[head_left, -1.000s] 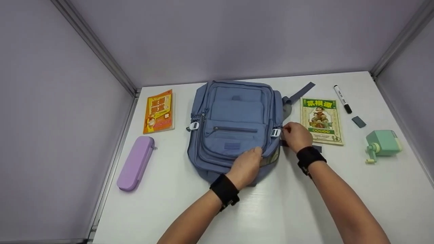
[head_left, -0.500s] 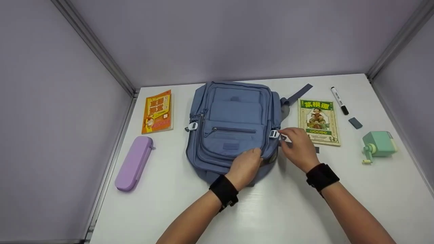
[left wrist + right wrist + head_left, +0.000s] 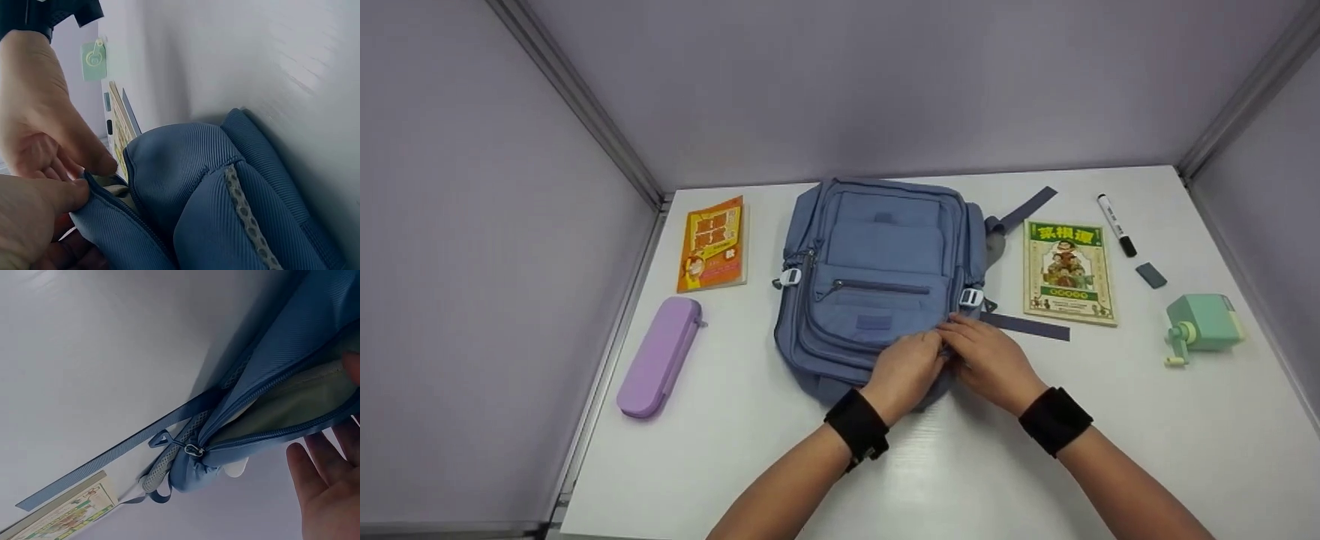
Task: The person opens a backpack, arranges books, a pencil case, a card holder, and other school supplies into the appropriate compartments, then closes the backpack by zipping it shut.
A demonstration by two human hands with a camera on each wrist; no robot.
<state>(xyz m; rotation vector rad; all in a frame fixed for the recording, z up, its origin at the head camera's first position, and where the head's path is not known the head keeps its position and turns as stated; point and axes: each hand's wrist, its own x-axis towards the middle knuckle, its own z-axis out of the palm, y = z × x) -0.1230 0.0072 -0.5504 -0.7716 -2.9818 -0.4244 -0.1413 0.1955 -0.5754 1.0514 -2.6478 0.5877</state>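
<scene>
Front up on the white table (image 3: 697,450), between other things: a blue backpack (image 3: 885,247), gaping along an opening (image 3: 298,402) near its lower right side. Newly moved down from beside the white buckle (image 3: 971,298) to that opening: the right hand (image 3: 990,364), fingers now touching the left hand (image 3: 906,371). Apparently meaning unzipping finished, both hands now busy at the gap, with the zip pull (image 3: 194,450) up at the far end. Pinched between left thumb and fingers: the opening's edge, most of the backpack lying beyond and left of the grip. Right thumb over the gap, fingers outside; whether pinching, impossible to tell. Farther out, a green book (image 3: 1069,270) to the right, a purple pencil case (image 3: 658,356) well to the left.
</scene>
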